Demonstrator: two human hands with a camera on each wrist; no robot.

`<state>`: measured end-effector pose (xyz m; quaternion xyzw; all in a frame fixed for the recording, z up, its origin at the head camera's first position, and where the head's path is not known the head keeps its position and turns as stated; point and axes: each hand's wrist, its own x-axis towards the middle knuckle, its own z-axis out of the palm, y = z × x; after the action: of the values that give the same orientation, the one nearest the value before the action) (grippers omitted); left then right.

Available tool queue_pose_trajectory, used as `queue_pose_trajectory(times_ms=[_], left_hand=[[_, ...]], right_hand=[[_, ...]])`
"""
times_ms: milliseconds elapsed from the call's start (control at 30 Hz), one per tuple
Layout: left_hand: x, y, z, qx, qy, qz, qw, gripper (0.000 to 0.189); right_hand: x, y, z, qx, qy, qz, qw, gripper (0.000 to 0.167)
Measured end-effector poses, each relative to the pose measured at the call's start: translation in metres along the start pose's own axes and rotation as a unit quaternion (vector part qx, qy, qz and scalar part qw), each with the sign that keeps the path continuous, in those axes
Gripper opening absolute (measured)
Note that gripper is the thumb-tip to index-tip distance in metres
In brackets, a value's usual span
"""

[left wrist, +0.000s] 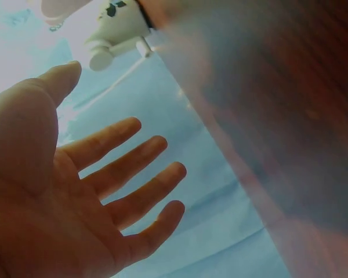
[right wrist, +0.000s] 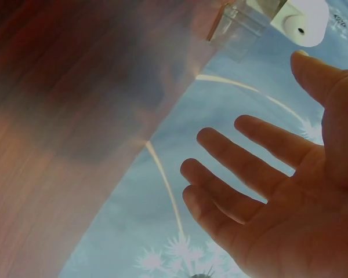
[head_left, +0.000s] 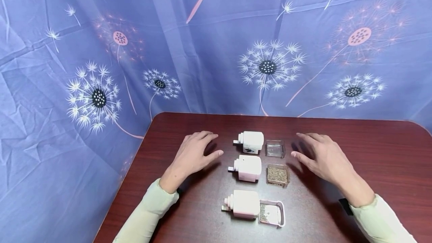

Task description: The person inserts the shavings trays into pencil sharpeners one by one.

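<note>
Between the hands stand three hand-crank pencil sharpeners in a column: a white far one (head_left: 253, 141), a pale pink middle one (head_left: 249, 168) and a pale pink near one (head_left: 245, 204). Their cranks point left. My left hand (head_left: 194, 152) hovers left of the far two, fingers spread, holding nothing; its loosely bent fingers (left wrist: 136, 156) show in the left wrist view. On the other side my right hand (head_left: 324, 156) hovers with nothing in it, thumb toward the clear far drawer (head_left: 275, 148). The middle drawer (head_left: 278, 174) holds brown shavings; the near drawer (head_left: 272, 213) has a few.
The sharpeners and drawers stand on a dark reddish-brown wooden table (head_left: 199, 216) with rounded back corners. A blue cloth (head_left: 216, 63) printed with dandelions hangs behind and along the left side.
</note>
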<state>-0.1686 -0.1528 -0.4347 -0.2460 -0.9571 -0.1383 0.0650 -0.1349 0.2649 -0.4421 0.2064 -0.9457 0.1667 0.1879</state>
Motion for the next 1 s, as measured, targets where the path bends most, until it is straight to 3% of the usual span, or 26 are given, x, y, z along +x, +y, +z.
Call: queue_pose_trajectory(times_ms=[600, 1000], left_hand=[[-0.012, 0.036, -0.016, -0.018, 0.043, 0.087, 0.9951, 0.061], [-0.026, 0.059, -0.028, -0.04, 0.022, 0.121, 0.9916, 0.063]], right_hand=[[-0.002, -0.03, -0.012, 0.01, -0.017, -0.03, 0.9994, 0.069], [-0.006, -0.055, -0.02, 0.024, -0.006, -0.075, 0.9969, 0.069]])
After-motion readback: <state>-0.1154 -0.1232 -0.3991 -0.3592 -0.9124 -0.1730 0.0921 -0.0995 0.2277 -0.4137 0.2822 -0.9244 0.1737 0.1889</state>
